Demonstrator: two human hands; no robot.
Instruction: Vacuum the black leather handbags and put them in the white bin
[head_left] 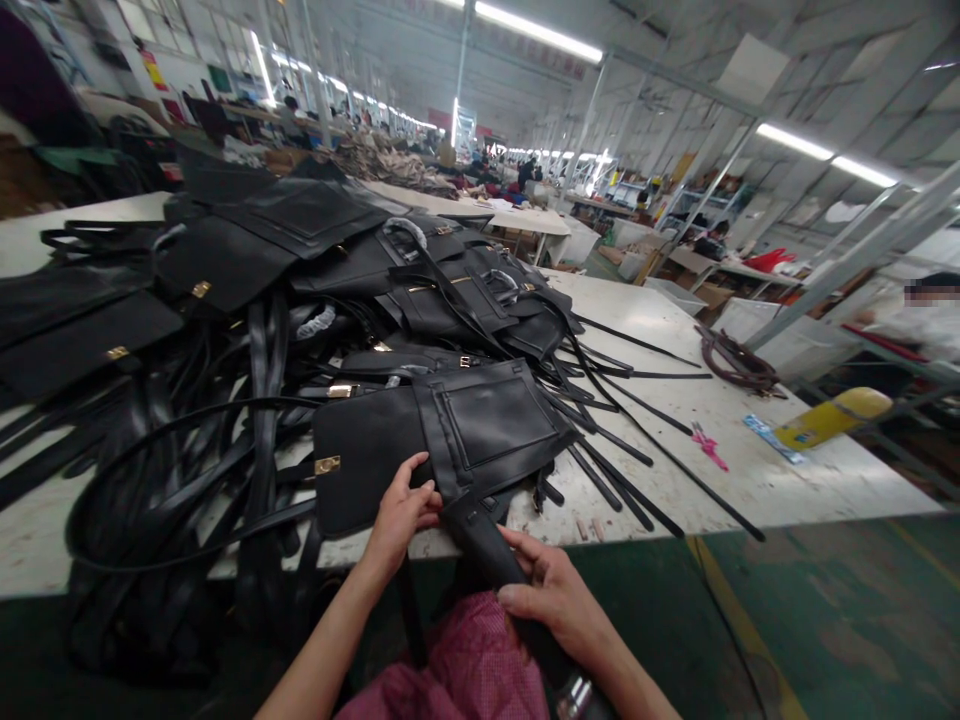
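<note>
The white, scuffed counter point(795, 492) stands on a green floor point(862, 620) in a long workshop under strip lights point(536, 30). Black bags lie heaped over its left and middle, too tangled to count. Toward its right corner are one yellow bottle point(834, 418), one blue-and-white packet point(772, 438), one pink tool point(706, 447) and one brown strap bundle point(736, 362). One black bag point(495, 415) lies at the near edge; the left hand point(405, 508) has its grip closed on it. The right hand point(559, 592) has its grip around one black band point(487, 545), which extends past that edge.
</note>
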